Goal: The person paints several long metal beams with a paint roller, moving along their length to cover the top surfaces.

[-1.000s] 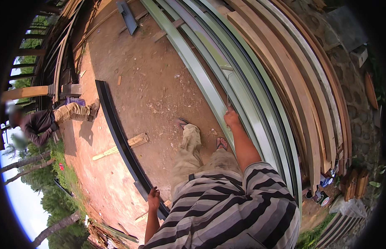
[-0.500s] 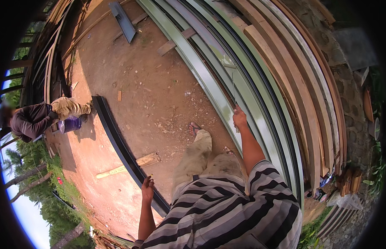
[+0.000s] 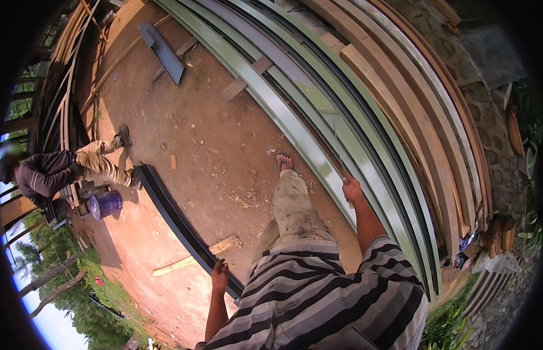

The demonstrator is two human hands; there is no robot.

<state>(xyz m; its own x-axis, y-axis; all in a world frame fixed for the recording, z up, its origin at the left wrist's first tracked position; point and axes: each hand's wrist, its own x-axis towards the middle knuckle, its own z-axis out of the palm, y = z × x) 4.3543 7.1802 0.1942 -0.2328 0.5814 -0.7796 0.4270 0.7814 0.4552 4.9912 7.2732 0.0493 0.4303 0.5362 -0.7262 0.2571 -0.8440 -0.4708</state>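
Note:
My right hand (image 3: 352, 190) is wrapped around the handle of what looks like a small paint roller (image 3: 339, 143). Its thin rod reaches away from me over the pale green steel beams (image 3: 283, 121), and a short crosspiece at its end lies over them. My left hand (image 3: 220, 273) hangs low with curled fingers, beside a dark steel beam (image 3: 172, 219) on the ground. Whatever is in those fingers is too small to name.
Wooden planks (image 3: 394, 93) lie right of the beams, by a stone wall. A wood block (image 3: 233, 88) sits under the green beams. At left stands another person (image 3: 47, 175) near a purple bucket (image 3: 105, 204). A timber piece (image 3: 195, 256) crosses under the dark beam.
My view has shifted and my feet have changed place, as in a step. The right hand keeps the roller over the beams. The other person's legs have spread apart, one foot farther out.

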